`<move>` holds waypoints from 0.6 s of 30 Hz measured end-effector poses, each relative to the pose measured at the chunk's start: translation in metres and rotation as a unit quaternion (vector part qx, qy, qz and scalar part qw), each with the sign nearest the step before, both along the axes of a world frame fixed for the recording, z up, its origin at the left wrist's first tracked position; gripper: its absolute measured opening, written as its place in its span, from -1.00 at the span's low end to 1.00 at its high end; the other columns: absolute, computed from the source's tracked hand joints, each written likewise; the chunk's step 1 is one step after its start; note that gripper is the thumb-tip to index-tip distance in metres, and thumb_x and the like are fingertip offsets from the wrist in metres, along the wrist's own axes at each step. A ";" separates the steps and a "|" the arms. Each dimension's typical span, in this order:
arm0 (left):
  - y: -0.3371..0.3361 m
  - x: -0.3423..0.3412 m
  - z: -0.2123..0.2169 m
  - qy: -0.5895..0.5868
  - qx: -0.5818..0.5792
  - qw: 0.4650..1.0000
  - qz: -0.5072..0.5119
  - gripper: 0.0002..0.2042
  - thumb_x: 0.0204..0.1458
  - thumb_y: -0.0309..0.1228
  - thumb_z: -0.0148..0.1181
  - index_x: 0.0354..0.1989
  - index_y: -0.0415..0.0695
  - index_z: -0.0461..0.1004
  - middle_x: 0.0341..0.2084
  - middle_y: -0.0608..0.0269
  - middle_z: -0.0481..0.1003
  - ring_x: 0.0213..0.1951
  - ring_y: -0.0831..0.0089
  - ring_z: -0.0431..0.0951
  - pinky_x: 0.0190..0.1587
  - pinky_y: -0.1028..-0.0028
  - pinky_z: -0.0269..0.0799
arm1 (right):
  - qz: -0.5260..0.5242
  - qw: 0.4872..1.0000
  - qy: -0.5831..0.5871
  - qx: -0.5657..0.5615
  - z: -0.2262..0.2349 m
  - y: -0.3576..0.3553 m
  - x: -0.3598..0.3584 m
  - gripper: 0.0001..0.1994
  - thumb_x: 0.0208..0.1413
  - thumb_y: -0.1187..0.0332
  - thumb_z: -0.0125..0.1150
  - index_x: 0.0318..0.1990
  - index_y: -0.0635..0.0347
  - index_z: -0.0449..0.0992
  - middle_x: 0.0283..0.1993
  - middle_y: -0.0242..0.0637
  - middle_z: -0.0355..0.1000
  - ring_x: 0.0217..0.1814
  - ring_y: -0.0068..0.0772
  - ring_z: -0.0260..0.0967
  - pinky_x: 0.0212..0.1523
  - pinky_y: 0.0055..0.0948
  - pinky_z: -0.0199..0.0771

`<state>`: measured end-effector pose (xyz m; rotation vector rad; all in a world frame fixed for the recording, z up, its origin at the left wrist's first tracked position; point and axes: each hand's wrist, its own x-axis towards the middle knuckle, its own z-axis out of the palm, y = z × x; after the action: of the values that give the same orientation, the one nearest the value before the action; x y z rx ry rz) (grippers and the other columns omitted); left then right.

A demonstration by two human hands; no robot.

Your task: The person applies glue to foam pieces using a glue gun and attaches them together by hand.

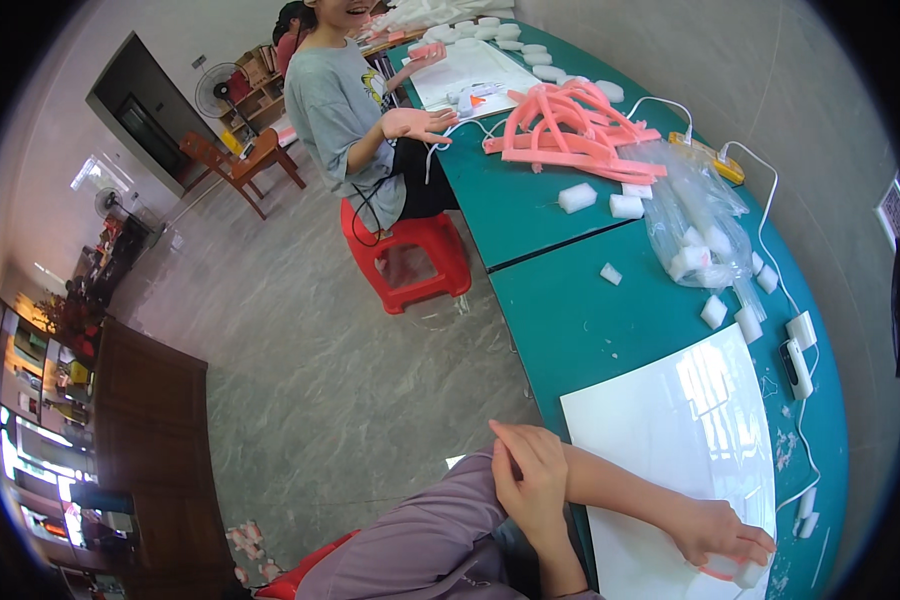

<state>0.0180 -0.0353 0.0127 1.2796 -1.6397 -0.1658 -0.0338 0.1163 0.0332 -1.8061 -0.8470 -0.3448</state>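
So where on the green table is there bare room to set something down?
Free: the green tabletop between the white glossy sheet and the small white foam cube. Crowded: around the clear plastic bag of foam pieces and the pink foam strips.

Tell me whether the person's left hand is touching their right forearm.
Touching. The head view shows the left hand laid over the right forearm with no gap, while the right hand rests on the glossy white rectangular board.

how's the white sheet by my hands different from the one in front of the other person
The near white sheet is almost bare, with only the right hand on its lower edge; the far white sheet carries a white tool. The near one looks larger and catches glare. Both lie flat on the green table.
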 end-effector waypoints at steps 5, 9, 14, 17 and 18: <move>0.001 0.000 0.002 -0.002 -0.018 1.000 -0.008 -0.25 -0.40 -0.50 0.18 0.08 0.08 -0.01 0.16 0.13 0.00 -0.39 0.08 0.42 -0.35 0.26 0.31 | -0.046 0.997 0.041 -0.043 -0.013 -0.001 -0.010 -0.88 -0.14 0.53 0.11 -0.38 0.26 0.49 -0.50 -0.21 0.42 -0.48 -0.23 0.35 -0.41 -0.36 0.31; -0.001 0.000 0.001 -0.002 -0.019 1.000 -0.005 -0.28 -0.37 -0.51 0.17 0.07 0.08 0.00 0.15 0.13 0.01 -0.41 0.10 0.42 -0.37 0.27 0.32 | -0.052 0.997 0.038 -0.041 -0.017 -0.003 -0.011 -0.91 -0.14 0.53 0.12 -0.42 0.25 0.49 -0.50 -0.21 0.42 -0.49 -0.23 0.35 -0.42 -0.36 0.30; -0.003 -0.002 -0.002 -0.021 -0.052 0.998 0.008 -0.30 -0.36 -0.51 0.17 0.06 0.09 0.01 0.14 0.14 0.04 -0.45 0.10 0.43 -0.40 0.27 0.32 | -0.079 0.997 -0.019 -0.020 -0.023 -0.001 -0.011 -0.93 -0.17 0.48 0.16 -0.46 0.24 0.50 -0.62 -0.26 0.36 -0.59 -0.30 0.30 -0.52 -0.41 0.24; -0.003 -0.002 -0.003 -0.019 -0.049 0.999 0.012 -0.30 -0.35 -0.50 0.18 0.06 0.08 0.02 0.14 0.15 0.04 -0.46 0.10 0.43 -0.41 0.28 0.32 | -0.076 0.997 -0.017 -0.021 -0.022 0.000 -0.011 -0.93 -0.17 0.48 0.16 -0.47 0.25 0.49 -0.63 -0.26 0.36 -0.60 -0.30 0.29 -0.53 -0.41 0.23; -0.003 -0.002 -0.002 -0.014 -0.052 0.999 0.009 -0.30 -0.36 -0.50 0.19 0.06 0.08 0.02 0.13 0.15 0.04 -0.46 0.10 0.43 -0.40 0.28 0.32 | -0.077 0.997 -0.017 -0.022 -0.023 -0.001 -0.011 -0.93 -0.17 0.48 0.16 -0.47 0.25 0.49 -0.63 -0.26 0.36 -0.60 -0.30 0.29 -0.53 -0.41 0.23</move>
<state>0.0158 -0.0385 0.0108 1.2218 -1.6396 -0.0508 -0.0450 0.1157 0.0104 -1.9159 -0.7456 -0.4600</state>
